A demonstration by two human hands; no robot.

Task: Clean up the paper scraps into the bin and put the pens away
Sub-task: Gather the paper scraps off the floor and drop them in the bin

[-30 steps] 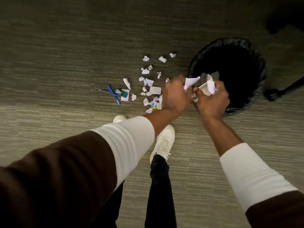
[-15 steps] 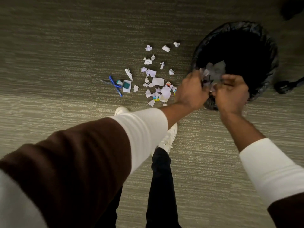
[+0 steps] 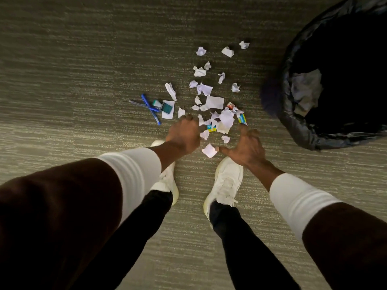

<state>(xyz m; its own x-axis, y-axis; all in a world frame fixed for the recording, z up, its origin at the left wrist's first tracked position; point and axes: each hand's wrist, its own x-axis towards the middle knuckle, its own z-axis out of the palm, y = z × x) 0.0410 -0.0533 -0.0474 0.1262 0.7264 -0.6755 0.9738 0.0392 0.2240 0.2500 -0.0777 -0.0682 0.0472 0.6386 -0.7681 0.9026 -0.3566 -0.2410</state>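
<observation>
Several white paper scraps (image 3: 214,102) lie scattered on the carpet, mixed with a few coloured bits. Two blue pens (image 3: 149,107) lie crossed at the left of the pile, beside a small teal item (image 3: 166,107) on a white scrap. The black-lined bin (image 3: 297,130) stands at the right, with crumpled paper (image 3: 305,91) inside. My left hand (image 3: 184,135) hovers at the near left edge of the pile, fingers curled down. My right hand (image 3: 246,146) is spread open at the near right edge, next to a small scrap (image 3: 209,150). Neither hand holds anything.
My two white shoes (image 3: 225,182) stand on the grey-green carpet (image 3: 83,59) just behind the pile. The bin's rim reaches the right edge of the view.
Both hands dropped their paper into the bin and came back left and down to the near edge of the pile. The view has moved closer to the floor.
</observation>
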